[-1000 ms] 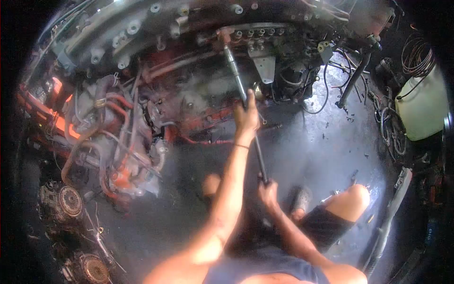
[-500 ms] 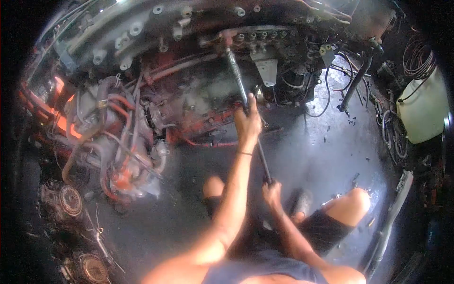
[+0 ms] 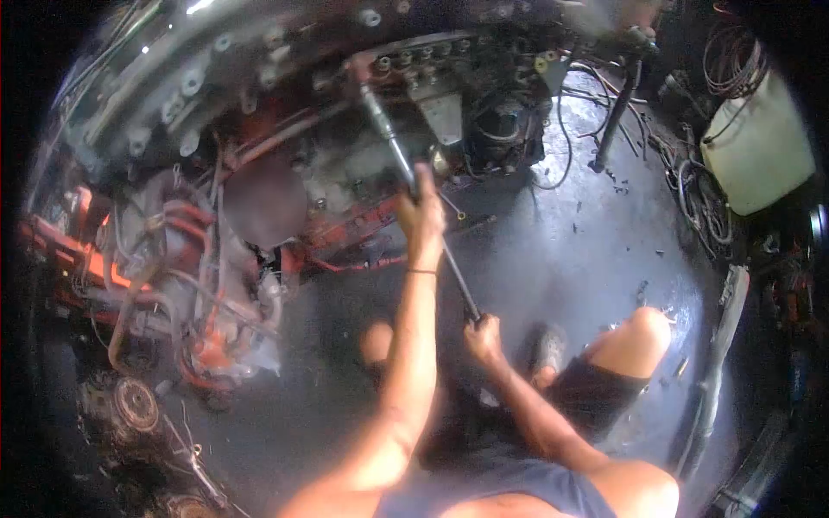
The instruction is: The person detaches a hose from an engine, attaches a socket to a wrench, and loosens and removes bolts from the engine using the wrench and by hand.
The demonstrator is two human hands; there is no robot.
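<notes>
A long metal bar (image 3: 391, 145) slants from a reddish fitting (image 3: 358, 69) on the dark machine frame (image 3: 285, 65) down toward my body. My left hand (image 3: 421, 216) is wrapped round the middle of the bar, with one finger lying along it. Lower down, my right hand (image 3: 483, 335) grips the bar's near end in a fist. A pale bracket (image 3: 444, 116) hangs from the frame just right of the bar's upper part, beside a row of bolts (image 3: 423, 55).
Hoses and an orange-marked assembly (image 3: 207, 337) fill the left. Round discs (image 3: 136, 404) lie at lower left. A pale plastic container (image 3: 760, 147), coiled cable (image 3: 734, 60) and a long grey pipe (image 3: 721, 345) are on the right. My bent knee (image 3: 648, 332) is near the floor.
The view has shifted, so the frame, fitting and bar's upper end appear further left. The bar leans more to the left, and both my hands have kept their grip on it.
</notes>
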